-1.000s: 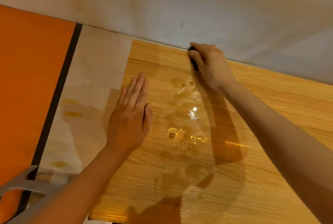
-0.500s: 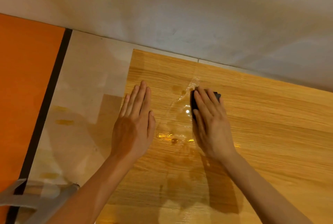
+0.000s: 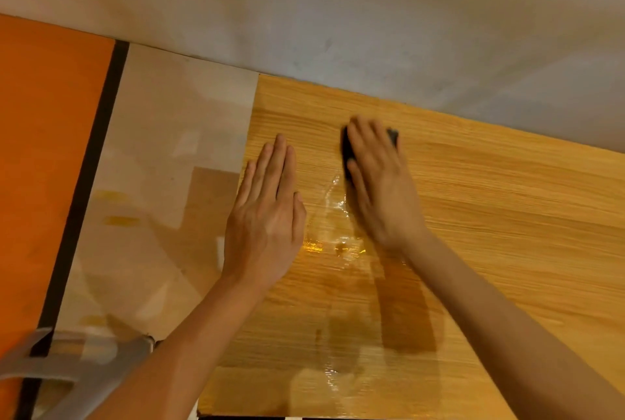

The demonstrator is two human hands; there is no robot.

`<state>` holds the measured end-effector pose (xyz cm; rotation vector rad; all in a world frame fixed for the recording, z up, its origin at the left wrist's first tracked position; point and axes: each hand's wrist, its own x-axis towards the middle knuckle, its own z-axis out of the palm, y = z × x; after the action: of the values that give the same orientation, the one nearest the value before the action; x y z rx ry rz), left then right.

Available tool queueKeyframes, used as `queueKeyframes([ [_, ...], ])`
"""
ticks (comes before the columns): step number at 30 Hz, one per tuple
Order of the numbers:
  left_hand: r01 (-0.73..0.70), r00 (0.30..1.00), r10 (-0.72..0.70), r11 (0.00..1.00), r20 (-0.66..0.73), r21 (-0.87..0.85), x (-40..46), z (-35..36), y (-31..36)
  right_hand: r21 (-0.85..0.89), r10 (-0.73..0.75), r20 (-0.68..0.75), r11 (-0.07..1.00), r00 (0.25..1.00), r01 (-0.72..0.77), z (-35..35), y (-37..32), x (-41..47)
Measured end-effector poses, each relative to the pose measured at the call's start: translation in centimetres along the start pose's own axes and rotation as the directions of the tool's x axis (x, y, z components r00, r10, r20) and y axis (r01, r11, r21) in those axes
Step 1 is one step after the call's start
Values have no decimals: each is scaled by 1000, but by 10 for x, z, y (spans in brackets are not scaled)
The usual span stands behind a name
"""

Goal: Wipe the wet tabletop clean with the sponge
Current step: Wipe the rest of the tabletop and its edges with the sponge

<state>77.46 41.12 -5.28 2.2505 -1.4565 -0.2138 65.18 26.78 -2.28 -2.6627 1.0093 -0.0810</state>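
Observation:
The wooden tabletop (image 3: 507, 216) runs along a pale wall. A shiny wet patch (image 3: 334, 237) with streaks lies on it between my hands, and more wet film stretches toward the near edge. My right hand (image 3: 382, 189) lies flat on a dark sponge (image 3: 345, 149) and presses it to the wood just beyond the wet patch; the hand is motion-blurred. Only the sponge's left and far right edges show past the fingers. My left hand (image 3: 267, 216) rests palm down near the table's left edge, fingers straight and together.
The wall (image 3: 338, 14) borders the table's far edge. Left of the table lies a beige floor (image 3: 162, 183) with a black stripe (image 3: 88, 200) and an orange area (image 3: 44, 166). A grey frame (image 3: 67, 372) sits at the bottom left.
My right hand drew the sponge from the far edge toward me through the wet patch, then pushed it back away. My left hand stayed flat in place.

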Motion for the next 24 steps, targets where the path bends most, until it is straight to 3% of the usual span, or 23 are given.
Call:
queueKeyframes([
  [4,-4,1000,4,1000,-3,26,-1,1,0,36,143,-103,989,984,-140,8,-2,57],
  [10,-2,1000,1,998,14,60,0,2,-1,40,-12,-23,999,1000,13,17,-43,-49],
  [18,-24,999,25,999,-48,22,-1,0,0,45,-96,18,994,995,95,5,-2,11],
  [21,-24,999,24,1000,-42,1,-1,1,-1,69,125,-72,990,990,-120,-7,44,-26],
  [24,-22,999,22,1000,-34,-1,-1,2,-2,108,395,-167,918,903,-382,-10,59,-52],
])
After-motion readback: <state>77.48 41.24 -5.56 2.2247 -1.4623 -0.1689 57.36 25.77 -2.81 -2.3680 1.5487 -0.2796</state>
